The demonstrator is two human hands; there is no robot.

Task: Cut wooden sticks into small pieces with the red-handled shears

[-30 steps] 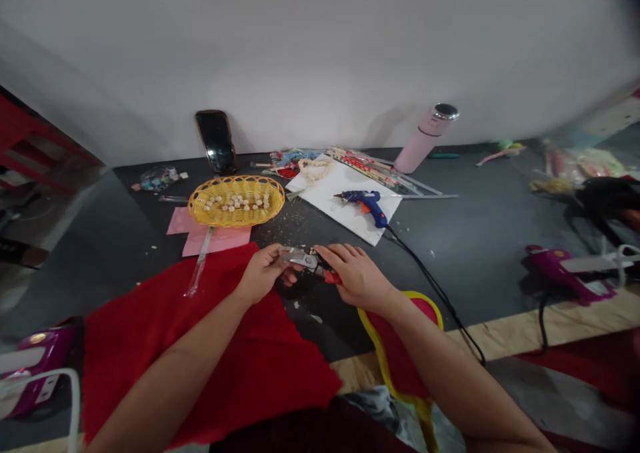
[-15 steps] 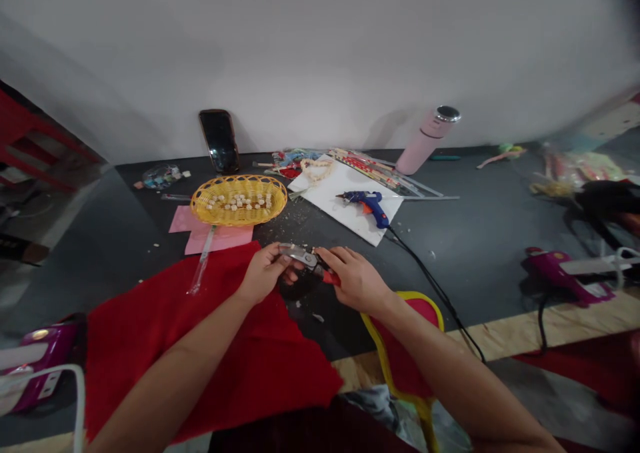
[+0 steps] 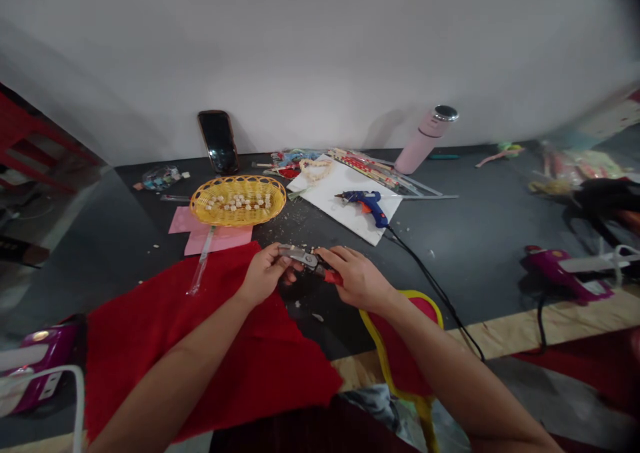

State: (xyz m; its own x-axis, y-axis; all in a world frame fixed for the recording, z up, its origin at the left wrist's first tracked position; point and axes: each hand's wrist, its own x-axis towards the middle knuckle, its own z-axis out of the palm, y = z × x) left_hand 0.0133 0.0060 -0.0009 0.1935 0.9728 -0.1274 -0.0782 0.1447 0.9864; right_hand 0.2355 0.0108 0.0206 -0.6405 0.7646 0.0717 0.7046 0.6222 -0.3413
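Note:
My right hand (image 3: 357, 278) is closed around the red handle of a pair of hand cutters (image 3: 306, 259), whose silvery metal head with a round pivot points left. At the tip of that head is my left hand (image 3: 265, 273), its thumb and fingers pinched together. What sits between those fingers is too small and covered to name. Pale crumbs and chips lie on the dark table under and around both hands. Just beyond the left hand, a yellow woven basket (image 3: 273, 218) holds several small whitish pieces (image 3: 240, 203).
Red cloth (image 3: 215, 359) lies under my left forearm. A blue glue gun (image 3: 367, 206) rests on a white board (image 3: 335, 209), its black cord (image 3: 435, 279) running to the front edge. Behind stand a pink bottle (image 3: 425, 139) and a phone (image 3: 219, 141). Pink paper (image 3: 220, 239) is under the basket.
The cutters and both hands stay almost in place. The red handle shows slightly more, shifted a little to the right; the view itself has drifted very slightly.

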